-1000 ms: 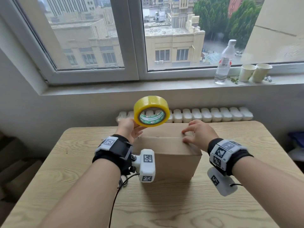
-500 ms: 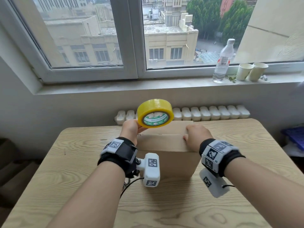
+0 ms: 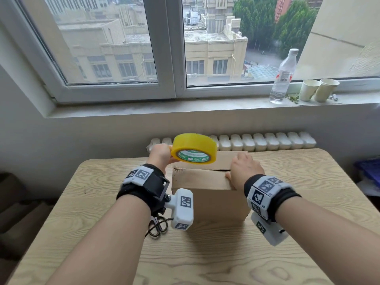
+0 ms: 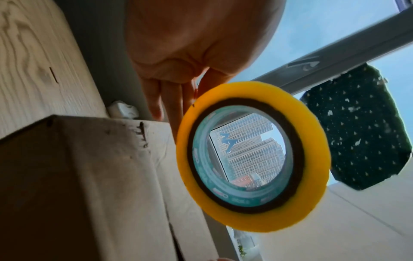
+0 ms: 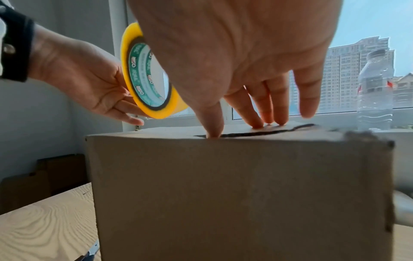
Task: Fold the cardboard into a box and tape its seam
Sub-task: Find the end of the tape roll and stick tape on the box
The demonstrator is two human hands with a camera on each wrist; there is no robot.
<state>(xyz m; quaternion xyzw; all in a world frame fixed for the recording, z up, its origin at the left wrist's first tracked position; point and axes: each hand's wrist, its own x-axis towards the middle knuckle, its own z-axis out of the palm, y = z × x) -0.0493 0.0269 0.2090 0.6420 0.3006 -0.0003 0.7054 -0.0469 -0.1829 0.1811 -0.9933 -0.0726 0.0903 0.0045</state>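
A brown cardboard box [image 3: 209, 194] stands on the wooden table [image 3: 298, 182] with its top flaps folded down. A narrow dark gap shows along the top seam. My right hand [image 3: 243, 167] rests on the right part of the top, and its straight fingers [image 5: 257, 113] and thumb press the flaps at the seam. Above the box's far left corner my left hand [image 3: 161, 153] pinches the rim of a yellow tape roll [image 3: 194, 148] with a green core. The roll [image 4: 317, 155] is tilted and hangs clear of the box [image 4: 78, 176]. No loose tape end is visible.
On the windowsill stand a clear water bottle [image 3: 282, 79] and two paper cups [image 3: 317, 89]. A white radiator [image 3: 257, 141] runs behind the table's far edge. A black cable loop [image 3: 158, 227] lies under my left wrist. Flat cardboard [image 5: 33, 176] leans on the floor at left.
My left hand has brought the tape roll lower and a little right over the box and tilted it flatter. My right hand still presses the flaps.
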